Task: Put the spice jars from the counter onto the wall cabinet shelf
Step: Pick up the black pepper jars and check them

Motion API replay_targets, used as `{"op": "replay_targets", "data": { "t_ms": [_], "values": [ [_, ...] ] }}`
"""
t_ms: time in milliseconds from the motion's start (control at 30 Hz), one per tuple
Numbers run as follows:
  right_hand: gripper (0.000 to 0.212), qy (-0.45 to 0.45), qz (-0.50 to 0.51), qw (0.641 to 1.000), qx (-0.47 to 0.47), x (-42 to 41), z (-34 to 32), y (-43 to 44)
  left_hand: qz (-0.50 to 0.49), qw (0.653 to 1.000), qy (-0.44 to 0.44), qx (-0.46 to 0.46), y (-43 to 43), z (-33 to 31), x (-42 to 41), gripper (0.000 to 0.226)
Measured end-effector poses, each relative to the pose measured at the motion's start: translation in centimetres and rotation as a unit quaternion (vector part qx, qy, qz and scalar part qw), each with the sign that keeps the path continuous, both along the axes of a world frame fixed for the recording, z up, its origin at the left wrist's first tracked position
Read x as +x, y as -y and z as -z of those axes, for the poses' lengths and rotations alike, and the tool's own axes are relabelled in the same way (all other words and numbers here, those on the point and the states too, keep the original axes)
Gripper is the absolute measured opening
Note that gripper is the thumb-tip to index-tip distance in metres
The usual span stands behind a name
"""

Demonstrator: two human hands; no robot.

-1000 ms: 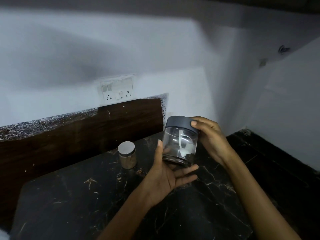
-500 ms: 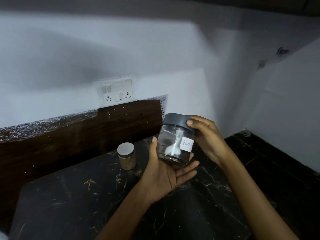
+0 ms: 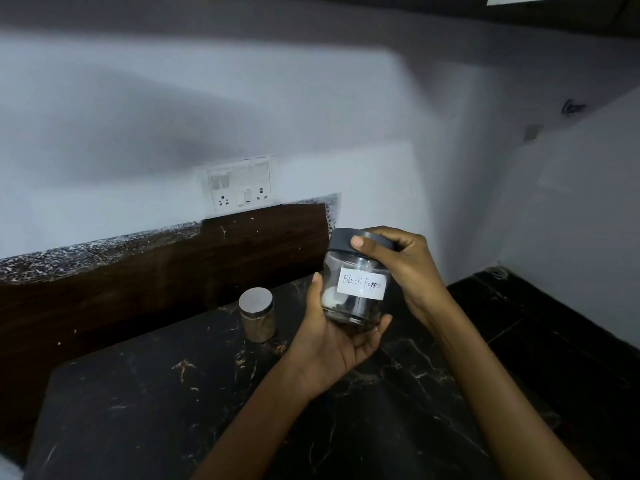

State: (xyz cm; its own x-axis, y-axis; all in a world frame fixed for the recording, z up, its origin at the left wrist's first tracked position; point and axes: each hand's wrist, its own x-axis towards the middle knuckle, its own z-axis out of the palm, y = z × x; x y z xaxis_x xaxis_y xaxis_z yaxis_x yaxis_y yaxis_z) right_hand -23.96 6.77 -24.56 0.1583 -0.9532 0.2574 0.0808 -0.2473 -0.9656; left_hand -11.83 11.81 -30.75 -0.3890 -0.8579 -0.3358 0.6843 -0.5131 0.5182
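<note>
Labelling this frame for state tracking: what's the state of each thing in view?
black pepper jar: held above the counter, lid on, label facing camera.
silver-lidded jar: upright on counter, closed.
left hand: cradles the jar's base.
right hand: grips the lid.

We see a clear glass jar [image 3: 353, 308] with a dark grey lid [image 3: 341, 239] and white paper label [image 3: 362, 287], a small silver-lidded jar [image 3: 258, 317], a white-veined black marble counter [image 3: 138, 410] and a white-speckled brown wooden backsplash [image 3: 138, 289].
</note>
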Motion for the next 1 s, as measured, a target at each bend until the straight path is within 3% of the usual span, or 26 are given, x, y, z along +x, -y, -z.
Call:
{"op": "replay_targets", "data": {
  "t_ms": [233, 500, 633, 700, 733, 767, 800, 833, 900, 933, 967, 1000],
  "values": [
    [0.015, 0.014, 0.002, 0.999, -0.034, 0.8, -2.4, 0.9, -0.011, 1.0, -0.019, -0.014, 0.6, -2.6, 0.3, 0.074],
    [0.011, 0.009, -0.011, 0.987, -0.162, 1.7, -12.0, 4.2, 0.017, 0.991, 0.012, -0.132, 4.5, -10.5, 2.0, 0.088],
    [0.008, 0.017, 0.023, 0.968, -0.25, 1.4, -18.9, 6.9, -0.051, 0.979, 0.08, -0.183, 6.3, -17.5, 3.3, 0.071],
    [0.007, 0.03, 0.034, 0.956, -0.289, 1.1, -22.8, 8.3, -0.142, 0.945, 0.166, -0.243, 6.6, -21.4, 3.8, 0.054],
    [0.008, 0.036, 0.038, 0.951, -0.306, 0.9, -24.4, 8.9, -0.196, 0.907, 0.229, -0.293, 6.7, -23.0, 4.0, 0.043],
    [0.011, 0.04, 0.045, 0.944, -0.326, 0.8, -26.2, 9.5, -0.255, 0.843, 0.311, -0.358, 7.0, -24.5, 4.2, 0.032],
    [0.012, 0.038, 0.055, 0.936, -0.346, 0.6, -27.8, 10.1, -0.312, 0.744, 0.41, -0.424, 7.4, -25.6, 4.6, 0.027],
    [0.01, 0.036, 0.065, 0.928, -0.366, 0.6, -29.4, 10.6, -0.369, 0.605, 0.514, -0.483, 8.0, -26.5, 5.2, 0.029],
    [0.003, 0.038, 0.076, 0.91, -0.405, 0.6, -32.0, 11.8, -0.405, 0.284, 0.697, -0.519, 9.7, -28.4, 7.1, 0.047],
    [0.005, 0.042, 0.078, 0.903, -0.42, 0.7, -33.1, 12.6, -0.395, 0.162, 0.756, -0.497, 11.0, -29.4, 8.2, 0.057],
    [0.008, 0.045, 0.079, 0.899, -0.429, 0.9, -34.1, 13.4, -0.378, 0.084, 0.796, -0.465, 12.2, -30.1, 9.3, 0.065],
    [0.01, 0.044, 0.078, 0.897, -0.434, 1.1, -34.8, 14.4, -0.362, 0.04, 0.824, -0.434, 13.4, -30.6, 10.4, 0.072]
  ]
}}
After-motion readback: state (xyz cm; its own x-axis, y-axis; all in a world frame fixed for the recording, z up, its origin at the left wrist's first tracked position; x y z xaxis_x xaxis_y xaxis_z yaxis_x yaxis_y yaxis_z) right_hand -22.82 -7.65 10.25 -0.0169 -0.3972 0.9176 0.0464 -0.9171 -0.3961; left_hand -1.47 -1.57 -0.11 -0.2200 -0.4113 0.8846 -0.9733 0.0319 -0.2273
